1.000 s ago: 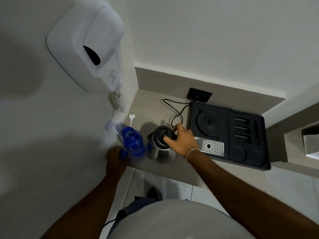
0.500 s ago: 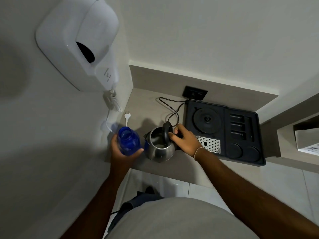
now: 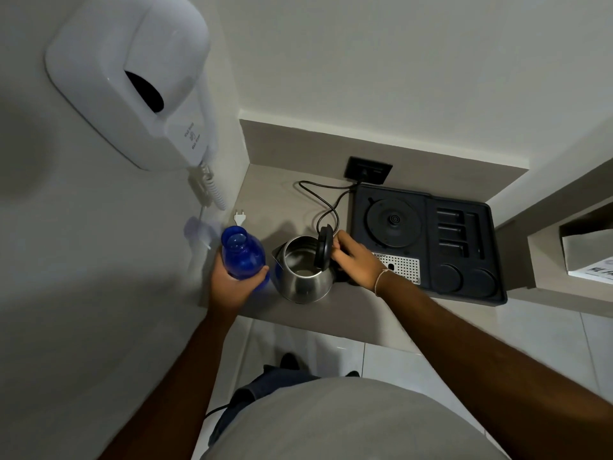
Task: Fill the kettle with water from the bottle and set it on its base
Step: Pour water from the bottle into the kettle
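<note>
Head view, only one here. Left hand (image 3: 232,280) is wrapped round the lower body of the blue bottle (image 3: 243,255), cap off, neck open and upright, held just left of the kettle (image 3: 305,275). Right hand (image 3: 356,260) sits at the kettle's handle side w/ fingers closed there; thumb looks to be propping the black lid (image 3: 323,247), which stands up on its hinge directly ahead of that hand. Kettle mouth is open, steel interior showing, spout pointing toward the bottle grip. Kettle rests on the counter (image 3: 292,200), not yet on its round base (image 3: 393,220), which sits beyond the right hand in the dark tray (image 3: 464,293).

Risks, as I judge them:
- Bottle mouth is narrower than kettle opening but pour comes from the side; fast tip = glug, splash over the rim onto counter.
- Cord (image 3: 328,210) runs right behind the lid; spill could reach it or the wall socket (image 3: 368,169).
- If the thumb slips, lid may drop mid-pour & deflect water.
- Wet kettle bottom on base contact pin = bad idea.
</note>
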